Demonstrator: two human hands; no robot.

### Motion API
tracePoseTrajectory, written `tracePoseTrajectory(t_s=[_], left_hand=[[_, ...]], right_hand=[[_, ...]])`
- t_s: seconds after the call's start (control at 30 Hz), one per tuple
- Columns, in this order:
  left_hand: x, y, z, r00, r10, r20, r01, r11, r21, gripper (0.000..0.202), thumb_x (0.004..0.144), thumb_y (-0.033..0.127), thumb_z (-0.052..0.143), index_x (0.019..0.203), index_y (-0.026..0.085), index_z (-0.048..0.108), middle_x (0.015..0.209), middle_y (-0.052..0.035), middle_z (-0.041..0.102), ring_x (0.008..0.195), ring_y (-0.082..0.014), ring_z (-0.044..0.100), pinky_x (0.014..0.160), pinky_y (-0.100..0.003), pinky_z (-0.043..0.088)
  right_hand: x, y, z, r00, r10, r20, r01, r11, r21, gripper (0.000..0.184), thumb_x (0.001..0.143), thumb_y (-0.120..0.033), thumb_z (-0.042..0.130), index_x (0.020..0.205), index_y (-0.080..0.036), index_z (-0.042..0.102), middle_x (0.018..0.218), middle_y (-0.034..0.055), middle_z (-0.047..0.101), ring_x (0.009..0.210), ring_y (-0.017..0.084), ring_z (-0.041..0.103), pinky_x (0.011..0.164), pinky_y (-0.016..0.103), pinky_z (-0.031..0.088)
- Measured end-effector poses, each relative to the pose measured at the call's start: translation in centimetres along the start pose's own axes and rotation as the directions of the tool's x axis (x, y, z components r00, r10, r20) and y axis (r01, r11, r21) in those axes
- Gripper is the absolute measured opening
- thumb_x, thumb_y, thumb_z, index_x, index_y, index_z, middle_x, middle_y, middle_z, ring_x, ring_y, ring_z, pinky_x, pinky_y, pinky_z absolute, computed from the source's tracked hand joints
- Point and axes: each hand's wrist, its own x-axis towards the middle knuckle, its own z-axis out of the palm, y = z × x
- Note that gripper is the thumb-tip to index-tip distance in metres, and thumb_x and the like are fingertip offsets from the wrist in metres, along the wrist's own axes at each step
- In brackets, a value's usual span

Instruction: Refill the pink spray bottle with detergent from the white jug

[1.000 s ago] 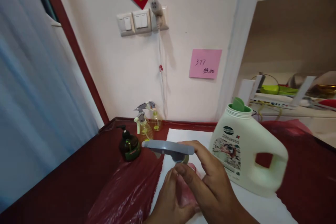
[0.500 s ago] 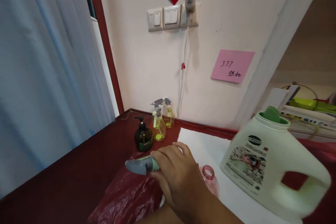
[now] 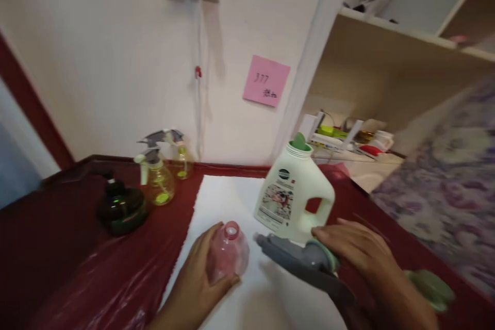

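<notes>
The left hand (image 3: 201,268) curled around the pink bottle (image 3: 228,251) from the side. The right hand (image 3: 358,255) lay palm down, gripping the grey sprayer (image 3: 297,260) beside the jug (image 3: 296,191).

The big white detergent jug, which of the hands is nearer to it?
Right. The right hand, holding the grey spray head, sits just below the white detergent jug at its base. The left hand wraps the pink bottle, off to the jug's left.

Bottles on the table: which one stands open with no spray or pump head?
The pink bottle, held by the left hand; its neck is bare, unlike the two yellow spray bottles and the dark pump bottle.
</notes>
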Motion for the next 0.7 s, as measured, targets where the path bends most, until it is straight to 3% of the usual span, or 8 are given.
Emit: tracePoseTrajectory(t_s=[0.13, 0.33, 0.53, 0.7], left_hand=[[0.5, -0.9, 0.6, 0.997, -0.033, 0.064, 0.032, 0.999, 0.013, 0.079, 0.079, 0.047, 0.074, 0.147, 0.026, 0.039, 0.152, -0.0149, 0.049, 0.138, -0.0358, 0.05, 0.114, -0.056, 0.041], [0.9, -1.4, 0.3, 0.997, -0.015, 0.071, 0.01, 0.998, 0.067, 0.078, 0.082, 0.052, 0.07, 0.148, 0.028, 0.036, 0.152, -0.0126, 0.05, 0.135, -0.0351, 0.054, 0.109, -0.052, 0.049], [1.1, -1.5, 0.2, 0.998, 0.018, 0.063, -0.022, 0.997, 0.07, 0.075, 0.082, 0.052, 0.07, 0.146, 0.028, 0.039, 0.148, -0.0121, 0.054, 0.127, -0.0367, 0.06, 0.104, -0.051, 0.054], [1.2, -2.2, 0.3, 0.999, -0.001, 0.045, 0.001, 1.0, -0.007, 0.075, 0.08, 0.05, 0.074, 0.145, 0.029, 0.043, 0.149, -0.0119, 0.054, 0.13, -0.0384, 0.058, 0.107, -0.055, 0.05]], right_hand=[[-7.1, 1.7, -1.2, 0.969, 0.244, 0.042, -0.237, 0.963, -0.127, 0.025, 0.095, -0.031, 0.055, 0.119, -0.024, 0.061, 0.103, 0.0055, 0.076, 0.091, 0.024, 0.074, 0.09, 0.037, 0.056], [-14.7, 3.5, 0.4, 0.902, 0.429, 0.037, -0.417, 0.892, -0.176, 0.028, 0.098, -0.037, 0.055, 0.123, -0.025, 0.06, 0.11, 0.0061, 0.074, 0.1, 0.023, 0.072, 0.084, 0.035, 0.058], [-17.7, 5.5, 2.4, 0.875, 0.46, 0.152, -0.444, 0.887, -0.129, 0.024, 0.092, -0.027, 0.061, 0.115, -0.027, 0.065, 0.11, 0.0059, 0.075, 0.102, 0.025, 0.071, 0.087, 0.041, 0.058], [-18.4, 5.8, 2.2, 0.813, 0.488, 0.318, -0.45, 0.873, -0.188, 0.034, 0.085, -0.016, 0.059, 0.114, -0.028, 0.07, 0.116, 0.0066, 0.074, 0.109, 0.027, 0.069, 0.093, 0.044, 0.057]])
